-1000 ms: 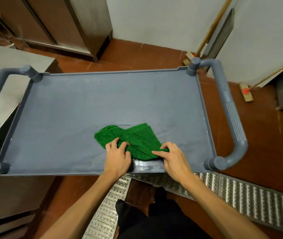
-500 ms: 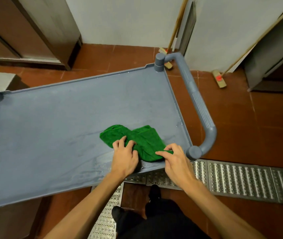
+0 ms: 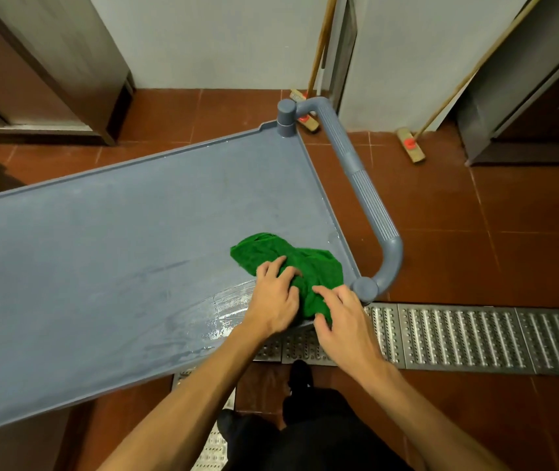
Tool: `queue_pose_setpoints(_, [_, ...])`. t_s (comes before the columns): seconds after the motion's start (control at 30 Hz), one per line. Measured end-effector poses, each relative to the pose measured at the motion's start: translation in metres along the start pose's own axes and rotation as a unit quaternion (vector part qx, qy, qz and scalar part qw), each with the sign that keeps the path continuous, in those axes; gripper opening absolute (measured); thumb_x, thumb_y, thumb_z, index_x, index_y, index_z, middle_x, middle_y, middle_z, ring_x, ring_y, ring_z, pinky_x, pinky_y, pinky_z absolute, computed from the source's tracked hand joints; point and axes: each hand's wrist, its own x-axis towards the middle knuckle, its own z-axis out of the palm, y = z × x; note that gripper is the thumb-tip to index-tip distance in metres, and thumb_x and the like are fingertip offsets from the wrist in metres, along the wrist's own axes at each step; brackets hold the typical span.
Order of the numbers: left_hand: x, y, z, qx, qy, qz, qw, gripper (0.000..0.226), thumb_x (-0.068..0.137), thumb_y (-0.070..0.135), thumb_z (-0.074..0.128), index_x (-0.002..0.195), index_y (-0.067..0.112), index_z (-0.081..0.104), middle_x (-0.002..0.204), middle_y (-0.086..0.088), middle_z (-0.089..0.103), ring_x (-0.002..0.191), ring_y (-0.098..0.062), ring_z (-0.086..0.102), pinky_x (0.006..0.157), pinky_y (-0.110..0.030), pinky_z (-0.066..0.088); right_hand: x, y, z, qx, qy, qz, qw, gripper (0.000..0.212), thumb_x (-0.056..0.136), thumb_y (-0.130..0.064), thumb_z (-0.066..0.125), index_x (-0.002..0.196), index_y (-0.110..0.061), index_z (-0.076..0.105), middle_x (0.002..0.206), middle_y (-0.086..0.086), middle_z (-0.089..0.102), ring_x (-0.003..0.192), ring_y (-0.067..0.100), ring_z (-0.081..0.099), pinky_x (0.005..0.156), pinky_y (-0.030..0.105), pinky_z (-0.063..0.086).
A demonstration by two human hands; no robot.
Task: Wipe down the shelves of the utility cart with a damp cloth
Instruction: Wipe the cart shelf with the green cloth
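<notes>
Left hand [image 3: 275, 295] lies on the green cloth [image 3: 320, 268] with bent fingers dug into its folds, gripping it. Right hand [image 3: 344, 317] covers the cloth's near end at the shelf rim, fingers curled over it and thumb tucked below; it appears to be a grip rather than a flat press.

Change noted: over the last second the cloth has travelled along the near edge of the top shelf [image 3: 101, 266], from a position well apart from the corner post [image 3: 365, 288] to just beside it. A wet patch [image 3: 232, 300] shows on the shelf left of the hands.

Assessment: the near right corner is now being covered. The broad shelf surface to the left and rear looks largely dry, so most of this shelf is judged outstanding. Lower shelves are not visible.
</notes>
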Motion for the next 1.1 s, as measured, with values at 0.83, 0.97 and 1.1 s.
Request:
queue_pose_setpoints(0.83, [-0.065, -0.116, -0.034, 0.108, 0.036, 0.044, 0.993, 0.084, 0.082, 0.064, 0.040, 0.154, 0.021, 0.033, 0.157, -0.015, 0.031, 0.145, -0.030, 0.028, 0.119, -0.052, 0.023, 0.055, -0.018, 0.020, -0.141, -0.119, 0.099, 0.978, 0.072, 0.090, -0.047, 0.050, 0.152, -0.030, 0.019, 0.133, 0.023, 0.031, 0.090, 0.041, 0.060, 0.079, 0.041, 0.050])
queue_pose_setpoints(0.97, [-0.104, -0.177, -0.068, 0.092, 0.093, 0.002, 0.991, 0.088, 0.082, 0.077, 0.044, 0.151, 0.023, 0.038, 0.156, -0.011, 0.034, 0.141, -0.030, 0.032, 0.117, -0.052, 0.028, 0.059, -0.027, 0.023, -0.139, -0.122, 0.123, 0.975, 0.066, 0.091, -0.046, 0.049, 0.150, -0.030, 0.023, 0.130, 0.023, 0.034, 0.092, 0.043, 0.060, 0.082, 0.044, 0.049])
queue_pose_setpoints(1.1, [-0.148, -0.247, -0.103, 0.111, 0.127, -0.071, 0.983, 0.104, 0.069, 0.093, 0.046, 0.148, 0.026, 0.042, 0.154, -0.010, 0.036, 0.141, -0.031, 0.034, 0.117, -0.050, 0.026, 0.060, -0.031, 0.025, -0.138, -0.127, 0.137, 0.973, 0.063, 0.091, -0.046, 0.049, 0.149, -0.031, 0.027, 0.129, 0.023, 0.037, 0.095, 0.044, 0.059, 0.084, 0.044, 0.048])
